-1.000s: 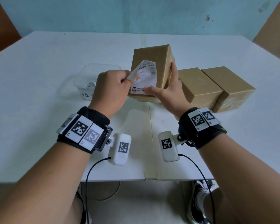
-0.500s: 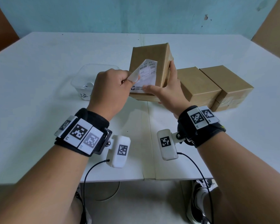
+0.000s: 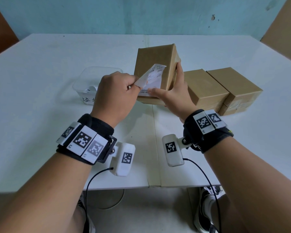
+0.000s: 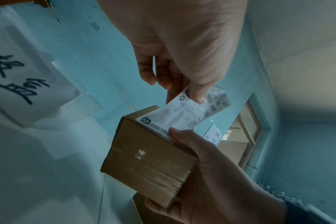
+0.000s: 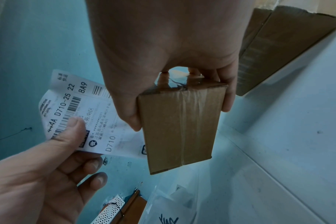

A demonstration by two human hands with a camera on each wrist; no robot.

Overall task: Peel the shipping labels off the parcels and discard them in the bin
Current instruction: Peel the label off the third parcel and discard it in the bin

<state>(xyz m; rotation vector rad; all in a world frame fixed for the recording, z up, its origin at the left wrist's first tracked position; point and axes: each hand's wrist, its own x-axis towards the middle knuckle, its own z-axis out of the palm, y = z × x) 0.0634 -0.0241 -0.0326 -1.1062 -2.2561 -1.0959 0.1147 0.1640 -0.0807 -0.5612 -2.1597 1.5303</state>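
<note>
Peeling item: thin, limp paper label [image 3: 154, 78], pinched at its lifted corner by left hand [image 3: 115, 96], probably tear-prone. Right hand [image 3: 175, 95] grips the light, stiff parcel [image 3: 155, 64], tilted mid-table; bin [image 3: 84, 81] near left.

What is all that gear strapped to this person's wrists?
The left hand and right hand are bare, and so are the forearms. Each wrist wears a black fabric band carrying white tiles printed with black square codes. A small white camera box, also coded, hangs from each band, trailing a thin black cable.
</note>
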